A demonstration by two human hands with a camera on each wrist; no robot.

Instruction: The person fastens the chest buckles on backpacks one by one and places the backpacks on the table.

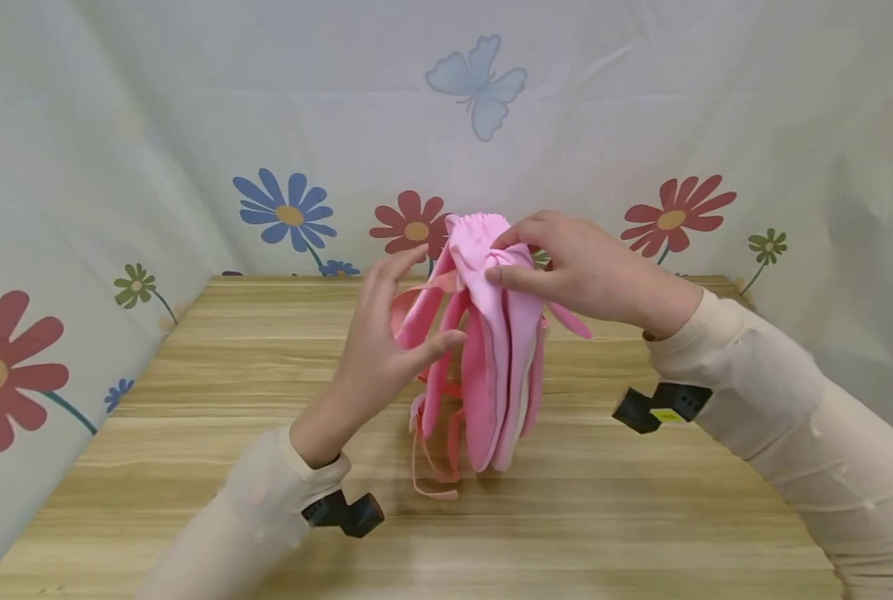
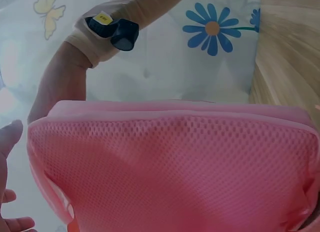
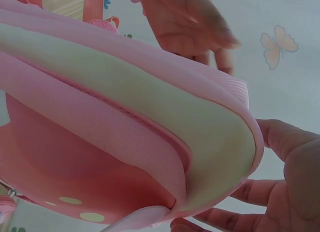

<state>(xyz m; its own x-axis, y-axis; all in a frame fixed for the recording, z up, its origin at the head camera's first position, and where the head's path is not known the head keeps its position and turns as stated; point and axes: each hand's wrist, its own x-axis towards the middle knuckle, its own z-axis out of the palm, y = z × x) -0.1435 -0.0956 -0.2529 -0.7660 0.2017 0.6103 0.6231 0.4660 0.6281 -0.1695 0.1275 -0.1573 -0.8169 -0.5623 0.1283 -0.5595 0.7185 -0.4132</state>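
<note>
A: Where's the bag?
B: The pink bag (image 1: 484, 383) is at the middle of the tabletop (image 1: 604, 517), its narrow side facing the head camera. I can't tell whether its base touches the wood.
A: What shows on it?
B: Orange-pink straps (image 1: 454, 437) dangle along its left. The left wrist view shows a mesh panel (image 2: 175, 172), the right wrist view a cream band (image 3: 100, 57).
A: And the right hand (image 1: 585, 267)?
B: It pinches the bag near its top between thumb and fingers.
A: The left hand (image 1: 375, 342)?
B: Raised just beside the bag, thumb and fingers spread apart. Whether it touches a strap, I can't tell.
A: The arms?
B: Pale sleeves (image 1: 829, 433), with a black camera (image 1: 682, 402) at each wrist.
A: Behind?
B: A whitish cloth (image 1: 341, 92) printed with flowers (image 1: 289, 215) and a pale blue butterfly (image 1: 482, 90).
</note>
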